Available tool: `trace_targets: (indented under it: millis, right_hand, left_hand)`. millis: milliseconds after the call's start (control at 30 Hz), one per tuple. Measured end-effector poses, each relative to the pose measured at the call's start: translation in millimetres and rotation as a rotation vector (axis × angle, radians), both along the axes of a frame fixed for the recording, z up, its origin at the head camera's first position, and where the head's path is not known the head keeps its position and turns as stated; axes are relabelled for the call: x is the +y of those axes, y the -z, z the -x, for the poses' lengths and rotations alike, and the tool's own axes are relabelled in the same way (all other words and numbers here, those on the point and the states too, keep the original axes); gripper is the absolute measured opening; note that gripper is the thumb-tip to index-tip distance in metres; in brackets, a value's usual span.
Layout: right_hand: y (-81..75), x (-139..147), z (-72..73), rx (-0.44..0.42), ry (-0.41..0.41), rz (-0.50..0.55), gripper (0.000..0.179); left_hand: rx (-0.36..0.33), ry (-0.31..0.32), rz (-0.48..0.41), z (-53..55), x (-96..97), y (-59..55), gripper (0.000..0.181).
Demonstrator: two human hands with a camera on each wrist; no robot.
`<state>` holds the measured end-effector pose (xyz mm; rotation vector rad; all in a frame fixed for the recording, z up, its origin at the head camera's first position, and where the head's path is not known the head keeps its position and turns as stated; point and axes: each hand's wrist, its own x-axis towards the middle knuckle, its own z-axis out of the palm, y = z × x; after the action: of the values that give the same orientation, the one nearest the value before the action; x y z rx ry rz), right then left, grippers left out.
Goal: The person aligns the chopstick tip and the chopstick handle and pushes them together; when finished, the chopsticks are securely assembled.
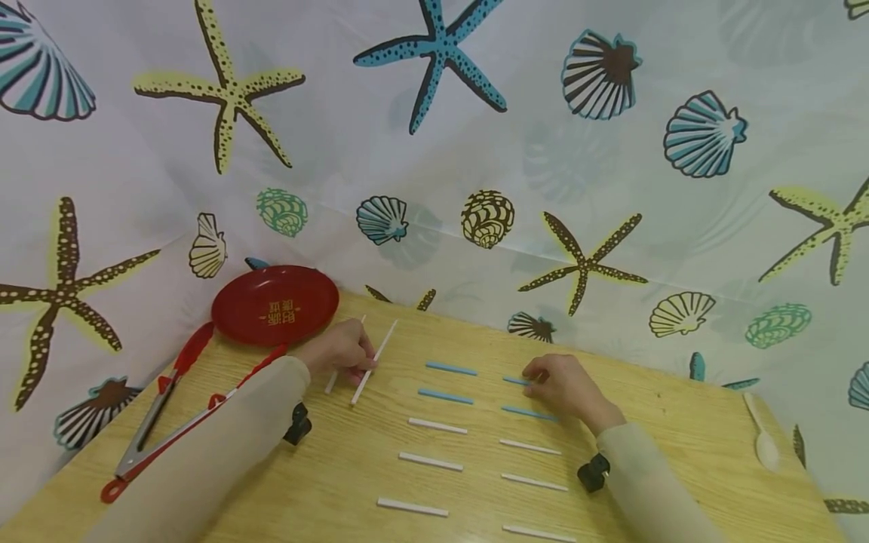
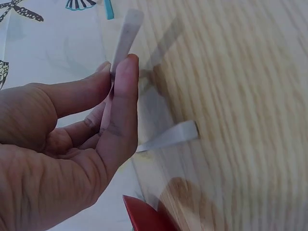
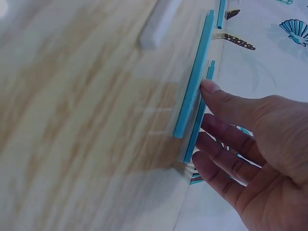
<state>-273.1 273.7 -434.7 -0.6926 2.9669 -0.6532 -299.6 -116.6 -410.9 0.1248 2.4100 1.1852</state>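
My left hand (image 1: 348,353) pinches a white stick (image 2: 126,36) between thumb and fingertips, holding it tilted at the left of the table. A second white stick (image 2: 175,134) lies beside that hand on the wood. At the back right, my right hand (image 1: 565,383) reaches over the rearmost blue stick (image 3: 194,137). Its thumb tip overlaps that stick, and the spread, relaxed fingers have their tips right along its edge. Another blue stick (image 3: 195,82) lies parallel, just nearer. Two more blue sticks, the back one (image 1: 451,368) and the front one (image 1: 444,396), lie between the hands.
Several white sticks (image 1: 431,461) lie in two columns in front. A red plate (image 1: 234,317) leans at the back left, near red-and-silver tongs (image 1: 145,430) partly hidden by the left sleeve. A pale spoon (image 1: 767,451) lies far right. Patterned cloth (image 1: 468,151) hangs behind the table.
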Motion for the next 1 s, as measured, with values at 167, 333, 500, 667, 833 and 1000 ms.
trace_targets:
  millis: [167,333,500,667,833,1000]
  right_hand:
    - [1.7,-0.7,-0.3,0.017,-0.004,-0.010,0.016]
    - [3.1,-0.8,-0.6,0.025,-0.005,-0.013,0.012]
    - [4.1,-1.7,-0.8,0.052,-0.021,-0.010,0.007]
    - [5.6,-1.3,0.8,0.077,-0.031,-0.018,0.005]
    - [5.0,-1.5,0.9,0.072,-0.039,-0.020,0.001]
    - [4.3,-1.7,0.5,0.064,-0.030,-0.039,0.006]
  left_hand:
    - [0.019,0.000,0.050,0.5,-2.7,2.7,0.009]
    - [0.080,0.032,0.119,1.4,-2.1,3.9,0.008]
    - [0.164,0.055,0.233,1.3,1.2,-0.1,0.015]
    - [0.218,0.079,0.315,2.4,3.8,-2.9,0.019]
    - [0.247,0.087,0.362,4.8,5.1,-2.8,0.020]
    - [0.278,0.087,0.404,8.3,3.9,-0.7,0.023]
